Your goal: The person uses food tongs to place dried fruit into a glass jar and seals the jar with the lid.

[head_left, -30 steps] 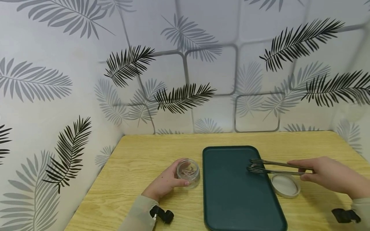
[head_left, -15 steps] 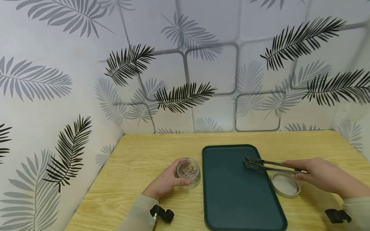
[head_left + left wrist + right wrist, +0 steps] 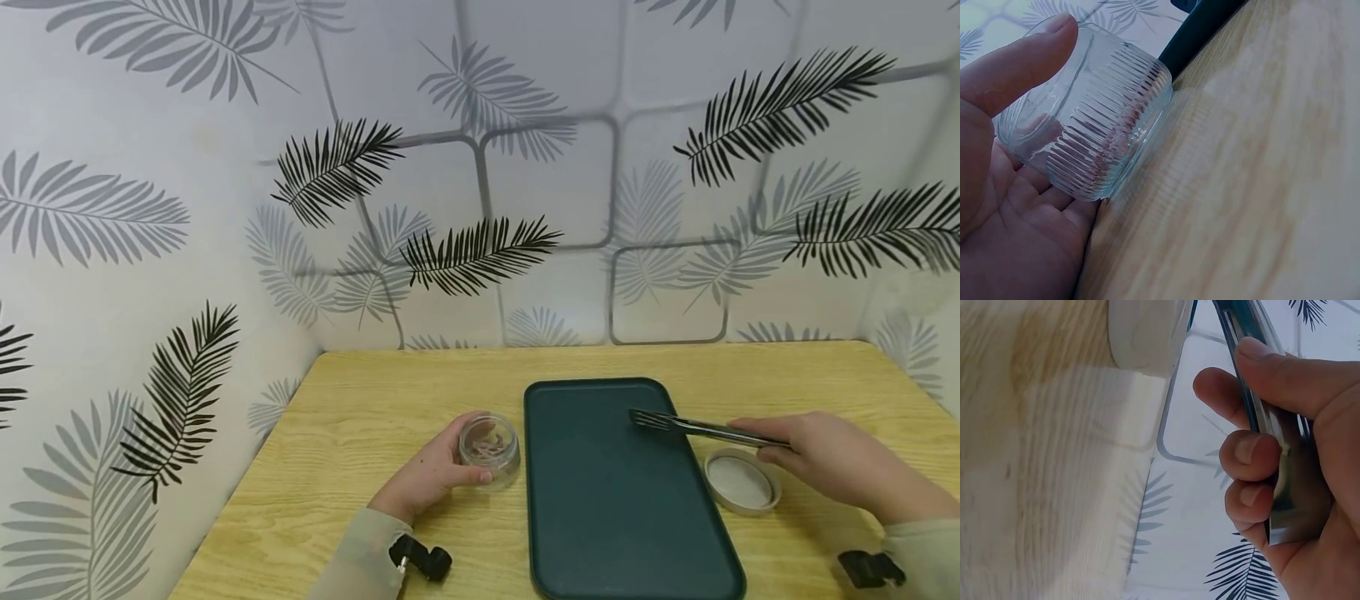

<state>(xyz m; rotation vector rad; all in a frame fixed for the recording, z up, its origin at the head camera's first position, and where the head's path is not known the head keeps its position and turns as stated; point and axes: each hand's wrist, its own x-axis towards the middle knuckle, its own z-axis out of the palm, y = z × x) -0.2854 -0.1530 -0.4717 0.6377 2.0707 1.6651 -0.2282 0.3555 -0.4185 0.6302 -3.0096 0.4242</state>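
Note:
My left hand (image 3: pixel 431 475) grips a small clear glass jar (image 3: pixel 501 472) from its left side, thumb at the near side. Ribbed walls show in the left wrist view, and pinkish-brown pieces (image 3: pixel 489 445) lie at the bottom of the jar. My right hand (image 3: pixel 832 454) holds metal tongs (image 3: pixel 720 432), with its fingers curled round the handle in the right wrist view. The two arms of the tongs are squeezed together. Their pronged tips reach over the upper right part of a dark green tray (image 3: pixel 615 500), with nothing seen between them.
A round whitish lid (image 3: pixel 738 482) lies beside the tray's right edge, below the tongs. The wooden table (image 3: pixel 360 400) meets a leaf-patterned wall (image 3: pixel 555 292) at the back and left. The tray sits just right of the jar.
The arms of the tongs, apart one second ago, have come together. My right hand has moved slightly left with them. My left hand and the jar have stayed in place.

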